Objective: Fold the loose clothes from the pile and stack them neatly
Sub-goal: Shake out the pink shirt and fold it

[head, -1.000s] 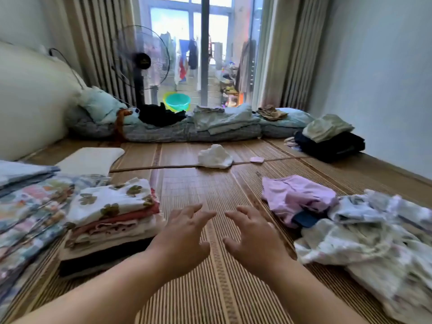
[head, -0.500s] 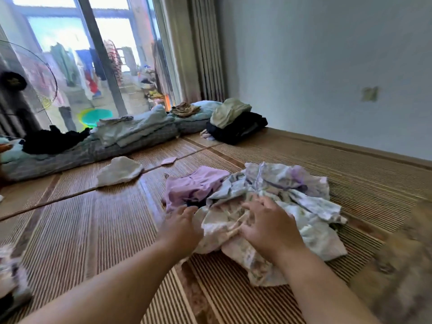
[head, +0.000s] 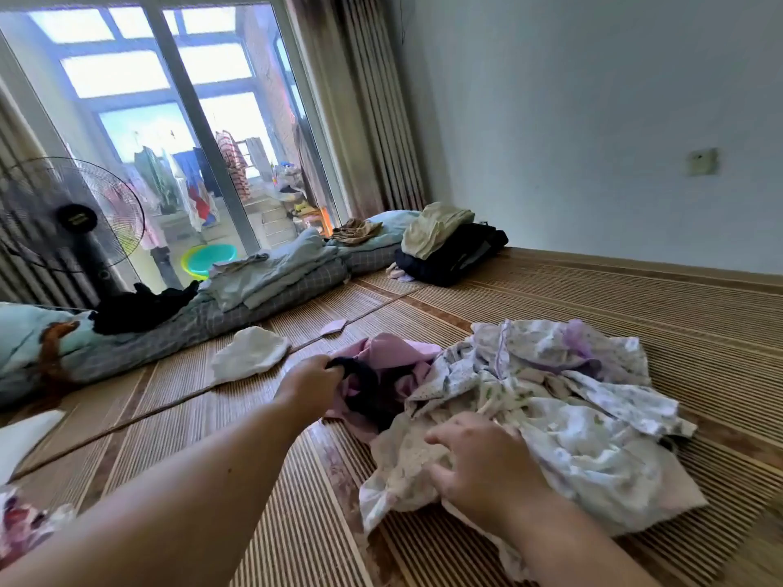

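1. Pile of loose crumpled clothes (head: 572, 400): pale floral and lilac pieces, heaped on the woven bamboo floor mat (head: 635, 307), right of centre before the person.
2. Dark navy garment (head: 368, 394): soft, limp, half tucked under a pink-lilac cloth (head: 383, 347) at the pile's left edge. Probably light and likely to drag neighbouring pieces along.
3. Left hand (head: 315, 377): fingers curled round a fold of the dark navy garment.
4. Right hand (head: 483, 463): fingers bunched into the white floral-print garment (head: 593, 451) at the near edge.
5. Hold advised: hem or waistband, both corners.
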Demonstrator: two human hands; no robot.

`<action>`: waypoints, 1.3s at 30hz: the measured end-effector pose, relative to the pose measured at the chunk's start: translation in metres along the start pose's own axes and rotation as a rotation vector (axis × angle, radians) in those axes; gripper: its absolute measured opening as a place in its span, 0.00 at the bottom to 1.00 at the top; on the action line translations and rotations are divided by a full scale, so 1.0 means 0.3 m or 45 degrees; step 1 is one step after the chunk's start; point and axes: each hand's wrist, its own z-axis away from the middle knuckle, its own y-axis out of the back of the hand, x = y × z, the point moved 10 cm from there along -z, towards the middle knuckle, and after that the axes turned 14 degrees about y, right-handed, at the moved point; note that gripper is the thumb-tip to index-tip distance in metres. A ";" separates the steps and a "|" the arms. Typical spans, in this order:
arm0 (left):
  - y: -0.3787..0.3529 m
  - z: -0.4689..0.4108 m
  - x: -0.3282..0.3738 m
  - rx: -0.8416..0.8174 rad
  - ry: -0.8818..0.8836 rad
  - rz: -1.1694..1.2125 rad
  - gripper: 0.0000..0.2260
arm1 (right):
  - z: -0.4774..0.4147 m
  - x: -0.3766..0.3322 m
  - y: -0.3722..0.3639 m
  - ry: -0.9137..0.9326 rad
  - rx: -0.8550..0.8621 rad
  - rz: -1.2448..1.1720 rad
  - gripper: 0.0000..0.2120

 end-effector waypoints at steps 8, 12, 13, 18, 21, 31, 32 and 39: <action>0.374 0.319 0.058 -0.353 0.013 0.564 0.09 | -0.042 -0.265 0.126 0.083 0.346 -0.361 0.27; 0.509 0.496 -0.015 -0.405 -0.019 0.579 0.12 | -0.034 -0.538 0.112 0.235 0.299 -0.617 0.28; 0.537 0.541 -0.042 -0.404 -0.025 0.510 0.12 | -0.025 -0.628 0.103 0.272 0.270 -0.716 0.26; 0.704 0.713 -0.163 -0.268 -0.053 0.228 0.07 | 0.010 -0.963 0.130 0.349 0.293 -0.644 0.07; 0.893 0.780 -0.230 -0.025 -0.045 0.130 0.06 | -0.007 -1.097 0.206 0.393 0.209 -0.292 0.06; 1.313 0.983 -0.317 0.470 -0.017 -0.069 0.07 | -0.031 -1.239 0.312 0.238 -0.102 0.313 0.02; 1.334 0.990 -0.337 0.503 0.007 -0.069 0.10 | -0.024 -1.222 0.310 0.196 -0.113 0.323 0.03; 1.337 1.071 -0.542 0.461 0.274 -0.269 0.07 | 0.064 -1.159 0.246 -0.111 -0.088 -0.892 0.06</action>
